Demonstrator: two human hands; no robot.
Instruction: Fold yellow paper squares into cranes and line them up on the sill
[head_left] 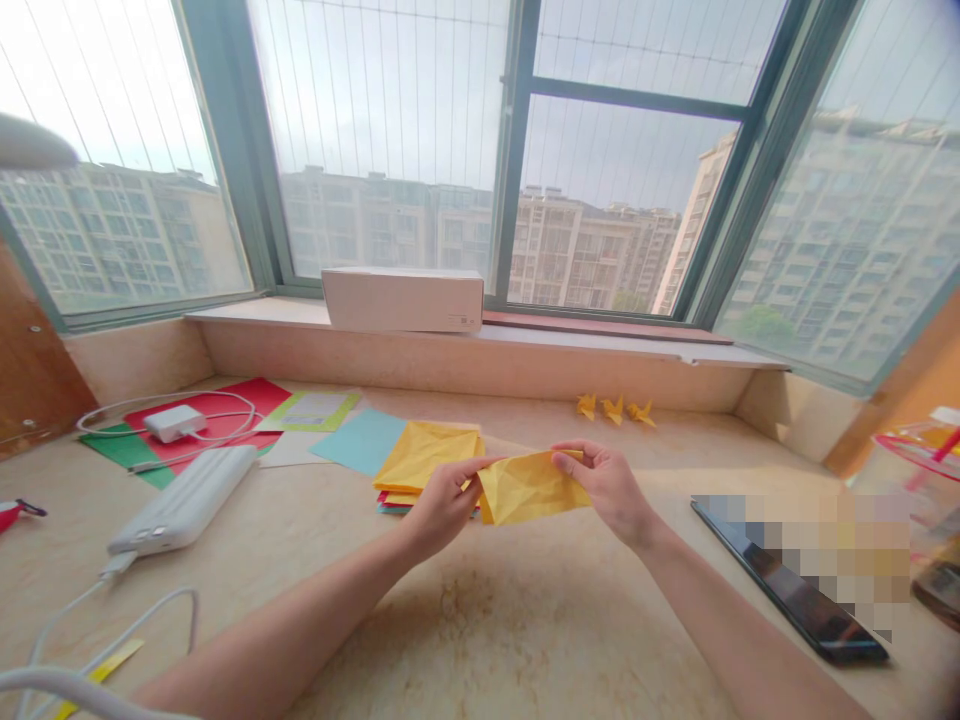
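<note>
Lying on the left of the table (pixel 600 630), a white power bank (pixel 184 500) has a cable plugged into its near end, with a white charger (pixel 176 424) behind it on red paper (pixel 251 395). Next comes a turquoise sheet (pixel 360 442), then a stack of paper (pixel 427 450), yellow on top with red and blue edges below. Just in front of its right side, the left hand (pixel 446 505) pinches the left end of a creased yellow paper (pixel 532 490), which spans the gap between both hands. The right hand (pixel 606 492) grips its upper right part between thumb and fingers. Behind, three small folded yellow birds (pixel 613 410) stand in a row. Farther right lies a dark flat device (pixel 780 585), partly pixelated, near a clear container (pixel 907 470) at the edge.
</note>
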